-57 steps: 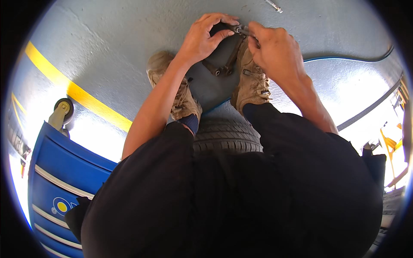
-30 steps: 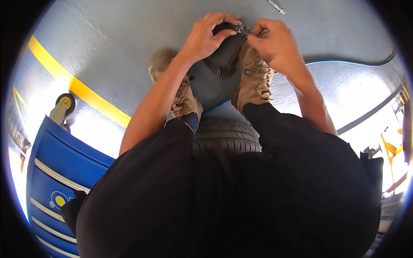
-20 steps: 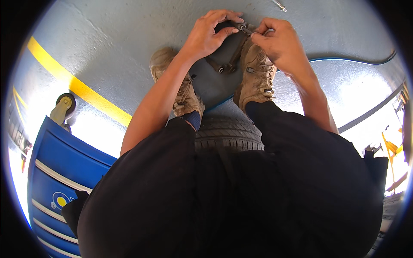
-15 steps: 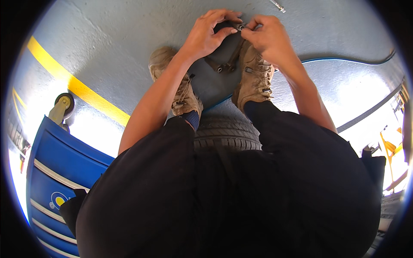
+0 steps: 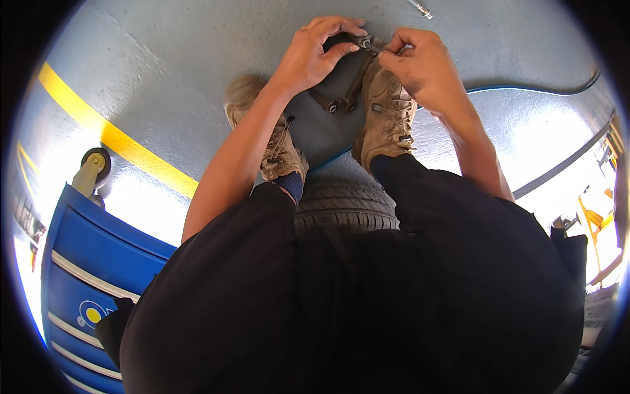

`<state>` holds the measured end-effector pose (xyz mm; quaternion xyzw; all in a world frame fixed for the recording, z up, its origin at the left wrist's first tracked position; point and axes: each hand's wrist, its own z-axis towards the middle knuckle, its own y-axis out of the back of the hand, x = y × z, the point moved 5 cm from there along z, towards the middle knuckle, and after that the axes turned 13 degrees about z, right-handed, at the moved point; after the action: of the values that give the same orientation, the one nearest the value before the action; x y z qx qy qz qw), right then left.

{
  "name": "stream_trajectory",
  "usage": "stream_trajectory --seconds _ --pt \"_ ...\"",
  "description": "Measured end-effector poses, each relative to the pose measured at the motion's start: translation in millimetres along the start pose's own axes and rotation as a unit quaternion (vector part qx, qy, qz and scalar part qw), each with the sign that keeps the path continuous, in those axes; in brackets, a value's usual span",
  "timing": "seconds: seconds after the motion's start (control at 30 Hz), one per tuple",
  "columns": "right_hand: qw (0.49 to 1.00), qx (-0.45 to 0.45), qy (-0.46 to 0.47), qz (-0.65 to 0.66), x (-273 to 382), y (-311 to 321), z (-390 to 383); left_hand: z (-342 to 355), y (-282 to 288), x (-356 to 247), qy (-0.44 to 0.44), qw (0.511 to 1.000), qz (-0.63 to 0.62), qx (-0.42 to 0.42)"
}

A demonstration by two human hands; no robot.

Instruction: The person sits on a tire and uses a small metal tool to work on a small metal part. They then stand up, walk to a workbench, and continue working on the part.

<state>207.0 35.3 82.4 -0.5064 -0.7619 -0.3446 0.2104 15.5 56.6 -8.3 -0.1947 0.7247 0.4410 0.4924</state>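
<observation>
Beyond my shoes, my left hand point(image 5: 316, 52) is curled around one end of a dark metal arm point(image 5: 355, 88), thumb and fingertips pressing either side of a round socket. The rest of this angular part lies on the floor between my shoes, with a second tube-like end facing me. Beside the socket, my right hand point(image 5: 420, 62) pinches a thin metal rod point(image 5: 373, 48), bolt-like, its tip at the socket's opening. My fingers cover the rod's other end. How deep the tip sits in the socket I cannot tell.
Brown work shoes point(image 5: 388, 111) flank the part. Beneath me is a tire point(image 5: 346, 203). A blue hose point(image 5: 531, 88) runs across the floor at right, and a metal fitting point(image 5: 421, 9) lies at the far edge. A blue drawer cabinet point(image 5: 105, 253) on casters stands at left.
My right hand has drawn slightly to the right, away from the socket, and more of the thin rod now shows between its fingers and the hole. My left hand keeps its hold.
</observation>
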Motion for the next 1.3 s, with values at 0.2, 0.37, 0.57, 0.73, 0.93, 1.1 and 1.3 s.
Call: stream_trajectory --seconds 0.2,0.37,0.57,0.73,0.93,1.1,1.3 --pt "0.998 -0.016 0.049 0.03 -18.2 -7.0 13.4 4.3 -1.3 -6.4 -0.007 1.0 -0.006 0.002" --pt "0.998 -0.012 0.024 0.053 -11.3 5.2 -2.5 2.8 -1.2 -4.4 -0.011 1.0 -0.011 -0.013" --pt "0.999 -0.015 0.035 0.009 -14.9 -3.7 11.5 4.1 -2.1 -3.2 -0.011 0.999 -0.037 0.002" --pt "0.999 -0.015 0.025 0.027 -17.5 0.1 7.1 5.9 -3.3 -6.9 -0.019 1.0 0.001 0.004" --pt "0.999 -0.019 0.007 -0.049 0.4 3.7 0.3 3.2 -1.8 -1.2 -0.016 1.0 -0.016 0.004" --pt "0.988 -0.032 0.072 -0.133 2.2 -4.7 5.9 4.4 -2.4 -3.1 0.001 0.999 -0.031 0.016" --pt "0.974 -0.043 0.044 -0.218 21.8 -5.4 -14.2 2.0 -1.3 -0.1 -0.009 0.999 -0.034 0.006"
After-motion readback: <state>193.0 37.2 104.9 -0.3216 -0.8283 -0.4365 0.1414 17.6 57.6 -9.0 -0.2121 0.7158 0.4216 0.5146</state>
